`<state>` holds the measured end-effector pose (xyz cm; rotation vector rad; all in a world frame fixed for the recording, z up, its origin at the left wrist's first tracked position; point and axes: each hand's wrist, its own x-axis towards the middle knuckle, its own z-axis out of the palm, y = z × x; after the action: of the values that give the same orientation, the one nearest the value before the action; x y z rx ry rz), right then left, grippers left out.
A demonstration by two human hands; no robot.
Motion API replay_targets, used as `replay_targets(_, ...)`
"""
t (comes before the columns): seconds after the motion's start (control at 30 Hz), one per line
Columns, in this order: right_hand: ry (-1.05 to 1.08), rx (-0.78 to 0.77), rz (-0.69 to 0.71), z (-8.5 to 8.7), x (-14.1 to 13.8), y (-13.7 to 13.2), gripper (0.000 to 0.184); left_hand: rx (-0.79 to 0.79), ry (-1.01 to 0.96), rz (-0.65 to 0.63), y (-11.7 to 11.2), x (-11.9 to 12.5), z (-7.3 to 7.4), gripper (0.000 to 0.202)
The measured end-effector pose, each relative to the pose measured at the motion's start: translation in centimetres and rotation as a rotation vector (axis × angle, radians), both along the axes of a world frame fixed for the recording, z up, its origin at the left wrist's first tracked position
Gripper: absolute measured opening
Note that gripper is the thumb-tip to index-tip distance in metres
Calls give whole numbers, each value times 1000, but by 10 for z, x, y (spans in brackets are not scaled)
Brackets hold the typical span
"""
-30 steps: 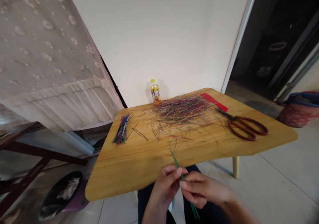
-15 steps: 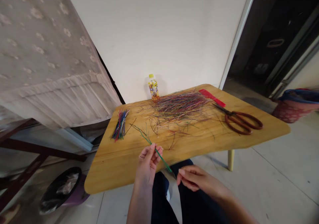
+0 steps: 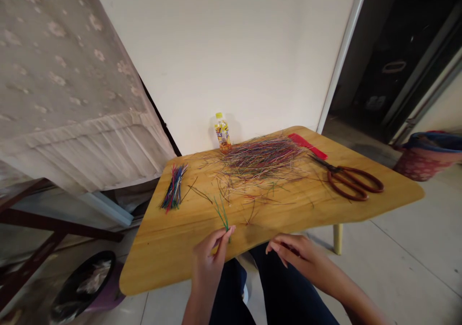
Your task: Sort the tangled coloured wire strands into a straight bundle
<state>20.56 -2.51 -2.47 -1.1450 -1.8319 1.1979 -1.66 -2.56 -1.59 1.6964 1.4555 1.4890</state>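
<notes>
Green wires [image 3: 222, 213], clamped between thumb and forefinger of the left hand [image 3: 210, 255], the nearer hand, point away from the wearer, long axis leaning slightly left. Rightward, the right hand [image 3: 294, 253] curls loosely, seemingly bare. Beyond the left hand, leftward, a multicoloured wire bundle [image 3: 173, 187] lies lengthwise away on the worktop [image 3: 155, 262].

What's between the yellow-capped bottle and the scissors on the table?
Head view: the loose pile of thin multicoloured strands lies between bottle and scissors; the red strip lies behind the blades.
</notes>
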Motion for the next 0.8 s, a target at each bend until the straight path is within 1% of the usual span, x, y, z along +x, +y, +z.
replay_targets(0.1, -9, -1, 28, 0, -2, 0, 34, 74, 22, 47, -4, 0, -2, 8)
replay_targets(0.23, -5, -1, 51, -2, -8, 2, 36, 88, 23, 52, -3, 2, -7, 8)
replay_targets(0.33, 18, -13, 82, 1, -14, 5, 36, 44, -22, 87, -4, 2, -9, 14)
replay_targets(0.4, 56, -13, 63, 4, -18, 6, 34, -24, -87, 102, -7, 4, -6, 18)
replay_targets(0.43, 85, -13, 49, 7, -21, 6, 33, -72, -111, 78, -9, 5, -3, 20)
replay_targets(0.47, 122, -18, 43, 9, -23, 6, 34, -132, -120, 23, -11, 8, 0, 21)
replay_targets(0.5, 165, -26, 56, 11, -25, 5, 37, -202, -124, -67, -13, 11, 3, 22)
replay_targets(0.57, 269, -73, 143, 14, -28, 4, 38, -342, -155, -266, -16, 18, 7, 27)
replay_targets(0.6, 329, -105, 188, 15, -30, 4, 38, -404, -195, -329, -17, 22, 8, 30)
replay_targets(0.63, 388, -138, 218, 15, -31, 4, 37, -454, -247, -359, -18, 26, 8, 32)
replay_targets(0.7, 472, -190, 220, 13, -32, 4, 38, -537, -351, -372, -21, 32, 4, 35)
replay_targets(0.77, 494, -230, 216, 10, -32, 4, 40, -591, -423, -381, -25, 38, -2, 37)
replay_targets(0.8, 487, -261, 252, 8, -31, 3, 39, -610, -453, -387, -27, 40, -5, 37)
